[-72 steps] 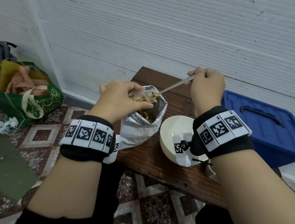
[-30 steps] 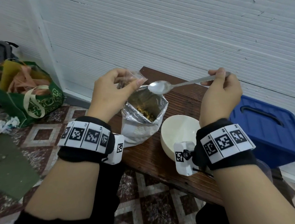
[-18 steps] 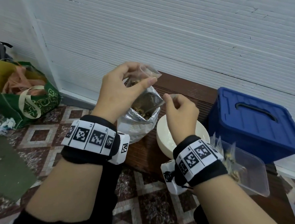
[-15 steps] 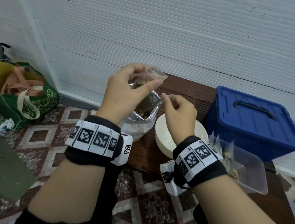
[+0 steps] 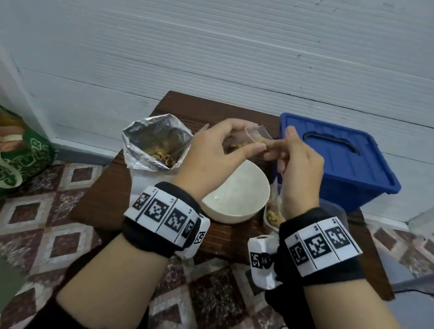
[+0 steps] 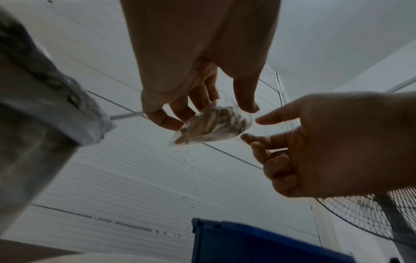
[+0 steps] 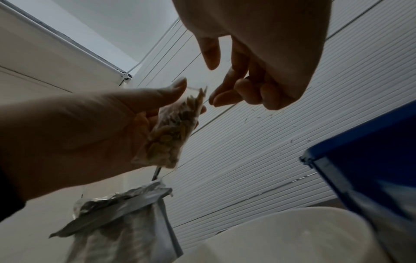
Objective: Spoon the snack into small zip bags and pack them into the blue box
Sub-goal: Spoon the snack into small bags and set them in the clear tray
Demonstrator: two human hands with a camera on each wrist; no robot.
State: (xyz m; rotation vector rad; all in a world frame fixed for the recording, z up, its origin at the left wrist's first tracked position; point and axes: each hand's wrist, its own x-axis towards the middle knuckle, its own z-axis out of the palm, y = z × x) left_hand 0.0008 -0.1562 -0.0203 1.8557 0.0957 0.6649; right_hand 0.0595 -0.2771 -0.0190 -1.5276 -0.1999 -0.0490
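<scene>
Left hand (image 5: pixel 211 153) is pinching the filled zip bag (image 6: pixel 213 122), right hand (image 5: pixel 299 163) is reaching in empty, fingers loosely curled: keep the mouth up, press the seal end to end.

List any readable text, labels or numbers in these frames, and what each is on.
No text is legible enough to quote.
On the green bag: white lettering, creased, unreadable.
On the left wristband and right wristband: square code markers with tiny characters, too small to read.
No print visible on the blue box, foil bag or zip bag.
</scene>
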